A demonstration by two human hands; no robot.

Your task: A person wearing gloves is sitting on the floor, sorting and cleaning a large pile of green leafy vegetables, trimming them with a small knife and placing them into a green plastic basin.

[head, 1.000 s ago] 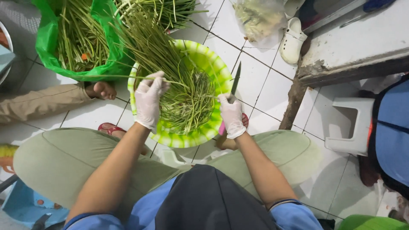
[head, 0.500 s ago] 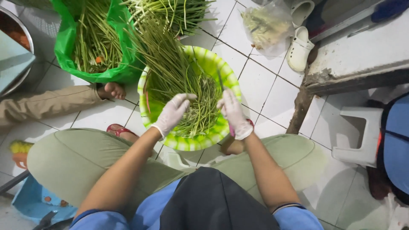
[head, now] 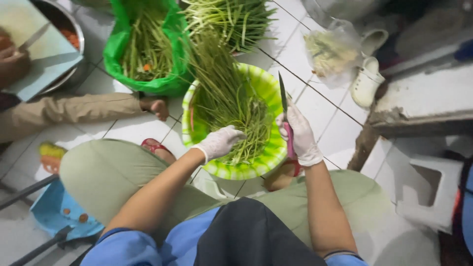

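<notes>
Long green stalks point(head: 231, 106) fill the green basin point(head: 268, 86) on the white tiled floor point(head: 315, 106). The gloved left hand point(head: 220, 142) rests loosely on them; the right hand point(head: 298, 134), its grip clenched on a pink-handled knife point(head: 284, 106), hovers at the basin's rim.

One head-worn camera is looking steeply down from close above, facing the lap nearby and tiled floor point(head: 315, 106) farther off.
</notes>
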